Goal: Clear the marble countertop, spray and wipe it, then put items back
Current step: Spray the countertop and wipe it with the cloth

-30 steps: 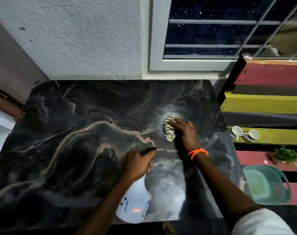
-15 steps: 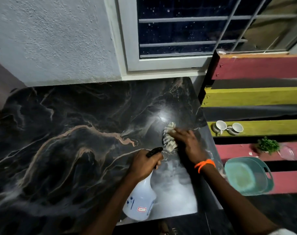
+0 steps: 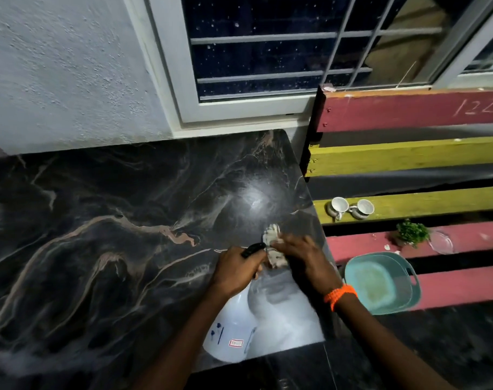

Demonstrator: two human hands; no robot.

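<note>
Left hand (image 3: pixel 235 270) wrapped round the neck of the white spray bottle (image 3: pixel 231 333), black nozzle (image 3: pixel 252 249) poking out past the fingers, bottle body down below the wrist near the front edge. Right hand (image 3: pixel 301 260), orange band (image 3: pixel 339 294) on the wrist, presses flat on a striped cloth (image 3: pixel 273 249), pinning it to the dark marble table (image 3: pixel 99 235) — cloth sits just ahead of & between both hands. Off to the right of the right hand: teal basin (image 3: pixel 408 285), two cups (image 3: pixel 349 208), small green plant (image 3: pixel 412 232) on the coloured slats (image 3: pixel 436 156).
</note>
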